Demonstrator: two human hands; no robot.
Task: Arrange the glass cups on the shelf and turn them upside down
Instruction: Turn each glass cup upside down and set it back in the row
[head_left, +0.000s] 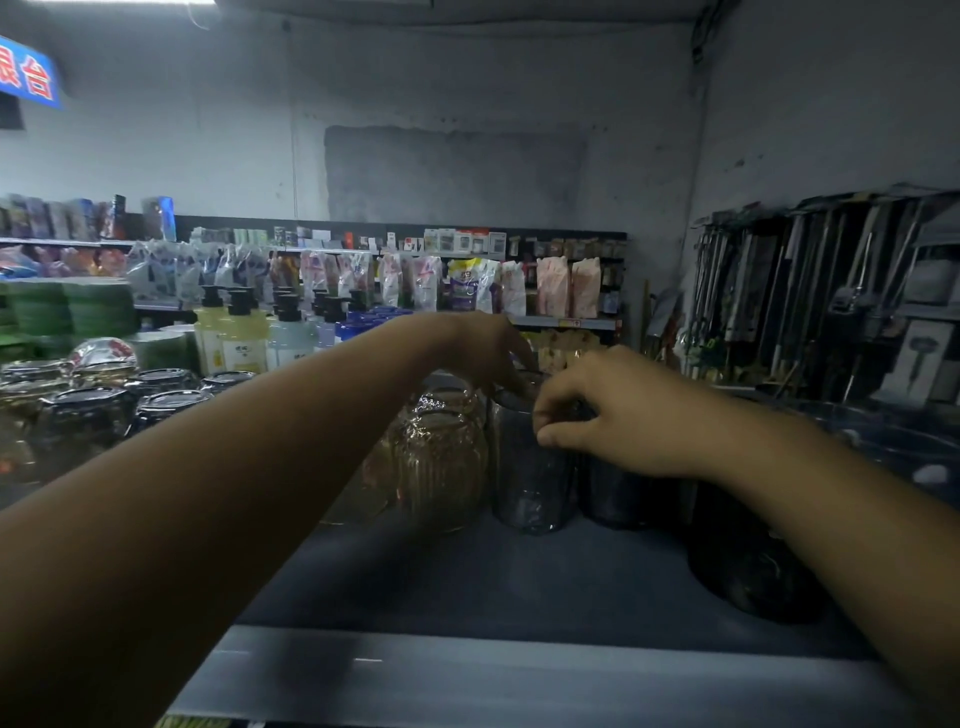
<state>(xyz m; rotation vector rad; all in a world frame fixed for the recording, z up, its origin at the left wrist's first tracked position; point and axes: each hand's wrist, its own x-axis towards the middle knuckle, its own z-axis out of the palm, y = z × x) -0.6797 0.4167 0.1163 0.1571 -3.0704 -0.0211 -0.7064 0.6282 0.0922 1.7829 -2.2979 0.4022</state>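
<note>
Shelf edge (467, 670): pale front lip, nearest the viewer; the dark shelf board lies behind it.
Near cup (748, 571): dark glass, standing at the right under the right forearm.
Dark glass cup (530, 478): the task's thing, standing mid-shelf between both hands; which way up it stands cannot be told.
Amber ribbed cup (441, 462): just beside the dark glass cup, on its left.
Right hand (608, 410): thumb and curled fingers pinch the cup's upper wall.
Left hand (488, 353): fingers bent downward, tips gripping the cup's top rim.
Step in hand: probably seating or lifting this one cup in its row.
Next move: if unturned, it needs lifting clear of its neighbours, inverting and setting down rim-first.
Inverted cups (88, 415): a group at far left, bases up.
Pump bottles (234, 332): beyond them.
Hanging tools (831, 286): far right wall.
</note>
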